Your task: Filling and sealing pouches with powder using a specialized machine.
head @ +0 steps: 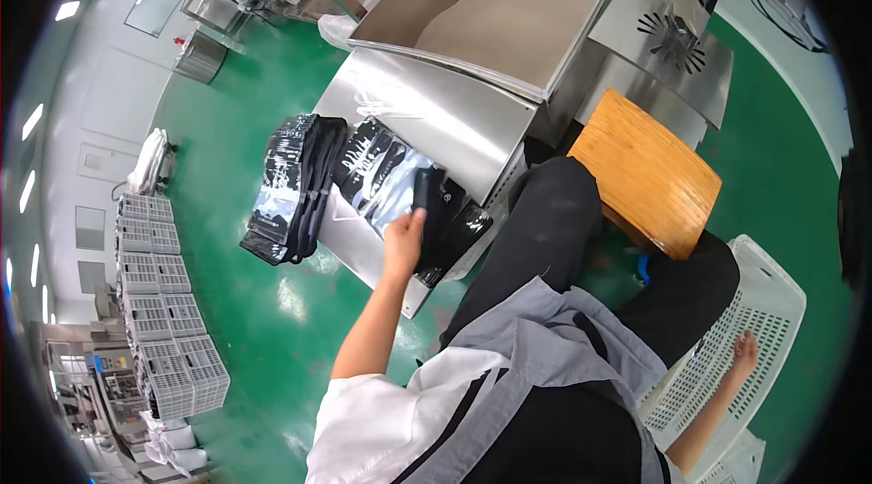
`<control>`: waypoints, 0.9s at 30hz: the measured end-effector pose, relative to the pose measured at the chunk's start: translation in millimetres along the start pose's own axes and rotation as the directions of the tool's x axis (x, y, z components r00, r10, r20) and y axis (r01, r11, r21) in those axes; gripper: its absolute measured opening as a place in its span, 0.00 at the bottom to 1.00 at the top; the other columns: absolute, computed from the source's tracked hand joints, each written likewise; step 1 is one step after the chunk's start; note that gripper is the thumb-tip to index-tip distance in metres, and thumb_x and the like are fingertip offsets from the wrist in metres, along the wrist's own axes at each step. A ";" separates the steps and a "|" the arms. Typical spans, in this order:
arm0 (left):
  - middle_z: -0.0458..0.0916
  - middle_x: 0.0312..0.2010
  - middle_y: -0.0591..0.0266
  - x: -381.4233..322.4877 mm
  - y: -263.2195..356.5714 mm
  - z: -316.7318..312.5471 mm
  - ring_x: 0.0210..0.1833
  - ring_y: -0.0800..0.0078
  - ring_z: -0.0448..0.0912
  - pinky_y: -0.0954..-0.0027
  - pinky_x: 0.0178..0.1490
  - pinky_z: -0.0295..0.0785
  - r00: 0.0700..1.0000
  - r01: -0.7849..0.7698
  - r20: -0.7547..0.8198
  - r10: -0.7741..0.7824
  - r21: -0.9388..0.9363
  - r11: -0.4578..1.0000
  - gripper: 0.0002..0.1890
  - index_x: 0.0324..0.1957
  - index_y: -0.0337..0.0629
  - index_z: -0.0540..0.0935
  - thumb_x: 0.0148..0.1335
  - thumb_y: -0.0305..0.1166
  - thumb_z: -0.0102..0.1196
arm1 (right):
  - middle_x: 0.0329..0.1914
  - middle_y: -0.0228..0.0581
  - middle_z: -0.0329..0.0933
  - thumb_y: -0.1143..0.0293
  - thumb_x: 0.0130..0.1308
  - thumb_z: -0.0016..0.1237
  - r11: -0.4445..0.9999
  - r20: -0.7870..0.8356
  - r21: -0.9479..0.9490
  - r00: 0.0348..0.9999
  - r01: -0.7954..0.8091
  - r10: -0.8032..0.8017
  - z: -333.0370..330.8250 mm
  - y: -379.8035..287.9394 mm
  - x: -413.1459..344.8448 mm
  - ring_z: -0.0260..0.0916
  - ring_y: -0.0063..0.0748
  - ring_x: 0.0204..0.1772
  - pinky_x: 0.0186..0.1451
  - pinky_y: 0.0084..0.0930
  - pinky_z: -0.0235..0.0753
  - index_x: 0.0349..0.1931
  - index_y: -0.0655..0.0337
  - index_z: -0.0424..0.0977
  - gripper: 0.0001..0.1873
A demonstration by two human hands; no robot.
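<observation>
My left hand (pixel 403 242) is closed around the edge of a dark, glossy packaging bag (pixel 429 194). Under it, a printed black plastic bag (pixel 381 171) bearing white writing lies on the stainless-steel table (pixel 436 96). To its left, a stack of similar black bags (pixel 293 191) sits at the table's side, partly overhanging the edge. Away to the right, my right hand (pixel 744 354) is over a white perforated plastic basket (pixel 770 307), its fingers loosely bent with nothing visible in them. The basket's inner left side is hidden by my leg and clothing.
A deep steel tray (pixel 504 14) stands beyond the table. Close to my knees is a wooden board (pixel 647 171). A machine with a finned black disc (pixel 671 41) stands at the far right. White crates (pixel 177 368) are stacked along the left on the green floor (pixel 259 320).
</observation>
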State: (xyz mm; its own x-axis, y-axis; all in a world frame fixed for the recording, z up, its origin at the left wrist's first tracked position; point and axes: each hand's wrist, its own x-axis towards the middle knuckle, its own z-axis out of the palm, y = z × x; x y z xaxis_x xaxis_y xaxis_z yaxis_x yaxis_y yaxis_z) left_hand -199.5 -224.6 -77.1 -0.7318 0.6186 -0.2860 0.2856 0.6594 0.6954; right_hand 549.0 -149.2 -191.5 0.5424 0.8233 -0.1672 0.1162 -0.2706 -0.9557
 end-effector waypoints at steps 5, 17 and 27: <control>0.81 0.32 0.61 -4.0 109.5 -14.2 0.31 0.74 0.78 0.74 0.35 0.73 0.993 -0.051 -0.013 0.117 -0.944 0.327 0.06 0.41 0.35 0.76 0.63 0.25 0.47 | 0.47 0.39 0.76 0.65 0.68 0.41 0.875 -0.081 -0.204 0.883 0.440 -0.463 61.0 -197.1 -42.4 0.70 0.24 0.46 0.50 0.19 0.69 0.47 0.68 0.74 0.16; 0.78 0.20 0.56 -122.8 278.6 95.8 0.22 0.66 0.77 0.71 0.26 0.69 0.372 -0.715 -0.009 0.928 -0.641 0.280 0.05 0.28 0.35 0.80 0.51 0.26 0.60 | 0.44 0.46 0.74 0.80 0.47 0.54 0.302 0.615 0.063 0.201 0.951 -0.762 275.1 -357.8 -197.9 0.72 0.45 0.43 0.44 0.34 0.73 0.57 0.65 0.64 0.32; 0.76 0.19 0.55 -110.6 295.0 128.8 0.18 0.65 0.74 0.67 0.23 0.66 0.190 -0.690 0.282 0.940 -0.643 0.333 0.09 0.27 0.36 0.79 0.56 0.33 0.59 | 0.14 0.39 0.63 0.79 0.48 0.50 0.615 0.623 0.134 0.416 0.777 -0.662 261.5 -338.0 -149.5 0.60 0.27 0.16 0.22 0.21 0.62 0.35 0.69 0.73 0.11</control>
State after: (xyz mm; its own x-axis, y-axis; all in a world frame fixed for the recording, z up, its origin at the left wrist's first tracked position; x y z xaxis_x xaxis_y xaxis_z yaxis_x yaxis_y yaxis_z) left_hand 45.4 -43.5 74.7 0.3038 0.8584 0.4133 0.2016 -0.4819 0.8527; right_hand 211.1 -50.3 93.1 -0.3693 0.8328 0.4123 0.3812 0.5404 -0.7501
